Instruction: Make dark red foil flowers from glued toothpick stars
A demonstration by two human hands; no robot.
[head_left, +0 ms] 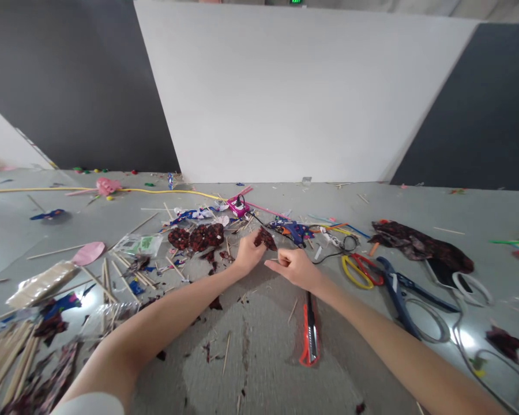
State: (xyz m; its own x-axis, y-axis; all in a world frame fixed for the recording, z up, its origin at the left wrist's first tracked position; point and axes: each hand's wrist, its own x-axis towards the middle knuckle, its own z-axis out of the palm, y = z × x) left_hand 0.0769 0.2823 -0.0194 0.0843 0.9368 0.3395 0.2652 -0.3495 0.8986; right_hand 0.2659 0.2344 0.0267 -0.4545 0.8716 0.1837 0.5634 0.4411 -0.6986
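My left hand (pixel 249 252) pinches a small piece of dark red patterned cloth (pixel 266 238), which sticks out past the fingertips. Close beside it, my right hand (pixel 297 267) is closed with the thumb pointing left; whatever the fingers hold is too small to make out. Below the right wrist lies a red and black utility knife (pixel 310 337). Left of my hands, cut pieces of the same dark red cloth (pixel 206 235) rest on the grey floor, with smaller scraps around them.
Scissors with yellow and red handles (pixel 362 272) and blue-handled cutters (pixel 400 294) lie at right, near bundled dark cloth (pixel 419 245). A pink power socket (pixel 238 206) sits ahead on a yellow cord (pixel 164 191). Wooden sticks (pixel 106 279) litter the left. A white panel (pixel 311 98) stands behind.
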